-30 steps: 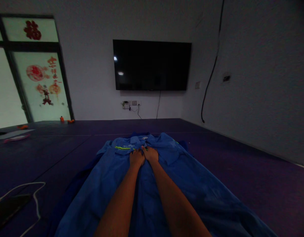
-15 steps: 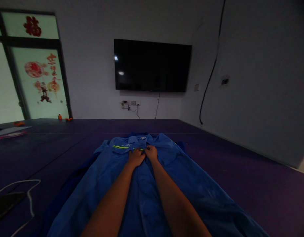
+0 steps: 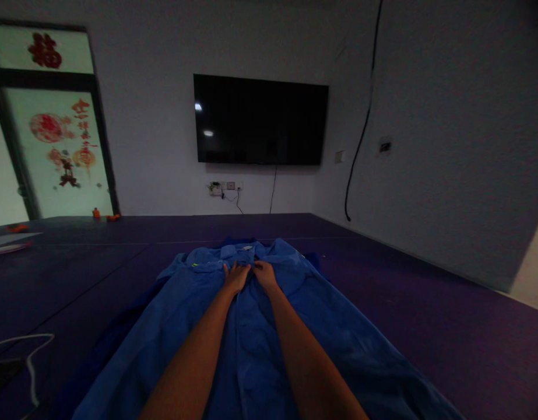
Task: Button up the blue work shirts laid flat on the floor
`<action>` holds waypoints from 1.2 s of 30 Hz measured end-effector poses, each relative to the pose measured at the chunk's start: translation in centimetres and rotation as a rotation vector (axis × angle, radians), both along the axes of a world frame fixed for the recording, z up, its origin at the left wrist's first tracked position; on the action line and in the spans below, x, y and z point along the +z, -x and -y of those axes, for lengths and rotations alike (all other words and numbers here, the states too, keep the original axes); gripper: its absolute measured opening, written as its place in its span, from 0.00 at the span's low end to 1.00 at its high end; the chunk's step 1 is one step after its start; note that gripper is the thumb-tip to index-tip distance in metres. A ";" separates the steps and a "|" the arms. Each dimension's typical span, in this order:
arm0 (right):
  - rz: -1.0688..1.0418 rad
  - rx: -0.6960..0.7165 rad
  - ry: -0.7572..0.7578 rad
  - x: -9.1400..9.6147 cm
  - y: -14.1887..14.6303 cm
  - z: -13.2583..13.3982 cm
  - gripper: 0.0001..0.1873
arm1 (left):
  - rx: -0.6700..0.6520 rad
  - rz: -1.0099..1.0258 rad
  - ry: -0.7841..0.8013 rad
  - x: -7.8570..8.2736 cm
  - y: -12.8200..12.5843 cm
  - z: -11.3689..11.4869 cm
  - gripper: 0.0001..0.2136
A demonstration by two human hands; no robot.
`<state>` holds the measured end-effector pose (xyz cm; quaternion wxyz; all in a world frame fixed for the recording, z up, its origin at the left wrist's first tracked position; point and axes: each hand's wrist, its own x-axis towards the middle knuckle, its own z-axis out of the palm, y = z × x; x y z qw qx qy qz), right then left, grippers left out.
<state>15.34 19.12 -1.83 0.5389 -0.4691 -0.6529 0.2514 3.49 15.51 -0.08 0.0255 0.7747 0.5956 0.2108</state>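
A blue work jacket (image 3: 194,318) lies spread out, front side up, its collar at the far end. Just below the collar, my left hand (image 3: 236,279) is at the front placket, fingers bent into the cloth. Beside it, my right hand (image 3: 264,274) pinches the placket's edge close to the left fingertips. Whatever small part sits between the fingers is hidden. A short bit of yellow-green stripe shows on the chest, left of my left hand. Darker blue cloth (image 3: 120,326) sticks out from beneath the jacket.
The jacket rests on a dark purple surface (image 3: 408,315). A white cable (image 3: 30,367) curls at lower left near a dark flat object (image 3: 4,373). Small orange items (image 3: 112,217) stand by the glass door (image 3: 50,151). A television (image 3: 260,119) hangs on the wall.
The view has turned slightly, so the room sits further left and a little lower. The jacket's chest cloth has shifted, hiding the lettering and most of the stripe. Both hands stay at the placket.
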 end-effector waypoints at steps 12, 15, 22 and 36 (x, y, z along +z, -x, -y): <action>-0.136 -0.050 -0.085 -1.0 0.2 -1.4 0.12 | -0.027 0.248 -0.138 0.0 0.4 -0.4 0.15; -0.127 -0.066 -0.089 -1.0 0.3 -1.3 0.12 | -0.063 0.259 -0.180 0.0 0.4 -0.4 0.13; -0.086 -0.079 -0.104 -0.9 0.5 -1.0 0.10 | -0.087 0.360 -0.235 -0.2 0.2 -1.5 0.11; -0.022 0.026 -0.144 -0.5 0.8 -0.6 0.08 | 0.009 0.888 -0.255 -1.0 1.5 -2.2 0.09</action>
